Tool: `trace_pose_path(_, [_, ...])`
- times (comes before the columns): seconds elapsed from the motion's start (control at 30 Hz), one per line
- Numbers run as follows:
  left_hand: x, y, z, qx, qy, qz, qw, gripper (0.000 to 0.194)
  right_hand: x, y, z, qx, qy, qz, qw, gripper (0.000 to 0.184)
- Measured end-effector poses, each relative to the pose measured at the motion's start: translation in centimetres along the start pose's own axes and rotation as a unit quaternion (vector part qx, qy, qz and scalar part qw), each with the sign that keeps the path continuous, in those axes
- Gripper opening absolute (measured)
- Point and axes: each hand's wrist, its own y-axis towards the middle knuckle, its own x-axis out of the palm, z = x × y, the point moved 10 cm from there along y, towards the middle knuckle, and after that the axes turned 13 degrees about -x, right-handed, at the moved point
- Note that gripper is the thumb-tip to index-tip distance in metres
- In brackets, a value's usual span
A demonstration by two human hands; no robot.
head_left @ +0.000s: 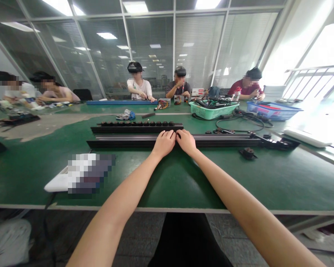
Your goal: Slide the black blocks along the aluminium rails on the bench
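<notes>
Side by side, my left hand [164, 143] and my right hand [186, 141] rest at the middle of a long black rail [122, 144] with a silvery strip along it. The fingers of both curl over the rail, thumbs close together; what lies under the fingertips is hidden. Just behind it is a second black rail [133, 129] carrying a row of several dark socket-like parts [139, 124]. A loose dark part [248, 153] sits on the table right of my right hand, near the black pieces [284, 144] at the rail's right end.
The green table [295, 178] bears a white device [58, 180] at front left. Farther back are a glove [126, 115], a green basket [215, 111] of cables, a blue basket [275, 110] and a loose black cable [239, 129]. Several people sit across and at the left.
</notes>
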Motion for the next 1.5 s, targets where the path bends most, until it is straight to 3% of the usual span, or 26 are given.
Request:
trace_pose_path(0.67, [-0.1,0.0,-0.2,-0.006,-0.017,0.022,1.000,0.034,-0.1,0.1,-0.3,-0.044,-0.033,-0.009,0.998,0.035])
trace_pose_path(1.5, [0.5,0.0,-0.4,-0.006,-0.001,0.021,1.000,0.036,-0.1,-0.1,0.8,-0.012,0.016,-0.006,1.000,0.034])
